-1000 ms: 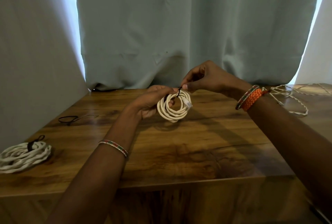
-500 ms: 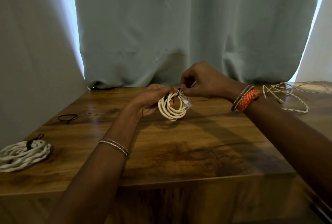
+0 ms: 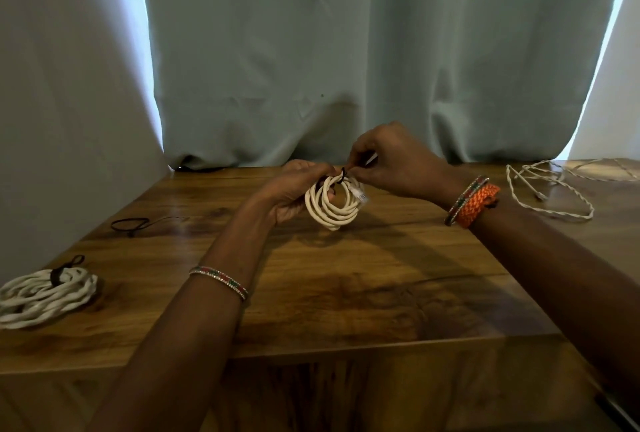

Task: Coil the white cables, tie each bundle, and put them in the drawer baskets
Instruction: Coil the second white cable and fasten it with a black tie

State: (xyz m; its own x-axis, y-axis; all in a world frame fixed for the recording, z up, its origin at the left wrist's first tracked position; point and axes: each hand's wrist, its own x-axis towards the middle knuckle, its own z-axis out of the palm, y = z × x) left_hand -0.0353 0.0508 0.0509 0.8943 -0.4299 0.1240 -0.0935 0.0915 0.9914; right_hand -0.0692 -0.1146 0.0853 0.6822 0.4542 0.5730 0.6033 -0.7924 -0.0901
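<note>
A: At the middle, held just above the desk (image 3: 346, 293): a small white cable coil (image 3: 332, 205), a few round loops, standing roughly upright.

B: Left hand (image 3: 294, 191)?

A: Grip curled round the coil's left side, fingers through the loops. A clear plug end (image 3: 360, 193) lying against the coil's right side.

B: And the right hand (image 3: 391, 163)?

A: Grip pinched together on a thin black tie (image 3: 343, 172) at the top of the coil, fingertips touching the left hand's.

B: Any writing, brands, labels?

A: Nothing readable anywhere.

B: Baskets, a drawer, anything holding something?

A: Only the desk carrying things. Far left, at the near-left edge and partly cut off by the frame: a tied white bundle (image 3: 45, 293), thicker twisted cable, a black band (image 3: 57, 276) round it. Farther back on the left, lying flat: a loose black tie (image 3: 133, 223) with a thin tail trailing right. Far right, at the back: a loose twisted white cable (image 3: 550, 192), spread in open loops, untied, running off the right edge of the frame.

B: Wrists?

A: A thin beaded bangle (image 3: 220, 281) on the left; an orange woven band (image 3: 476, 205) beside a beaded bangle on the right.

B: Edges, room?

A: Front desk edge crossing just below the forearms. Broad bare wood between the coil and that edge, and between the coil and each side pile. Behind, a pale green curtain (image 3: 311, 51) hanging down to the desk's back edge, bright gaps at its left and right.
</note>
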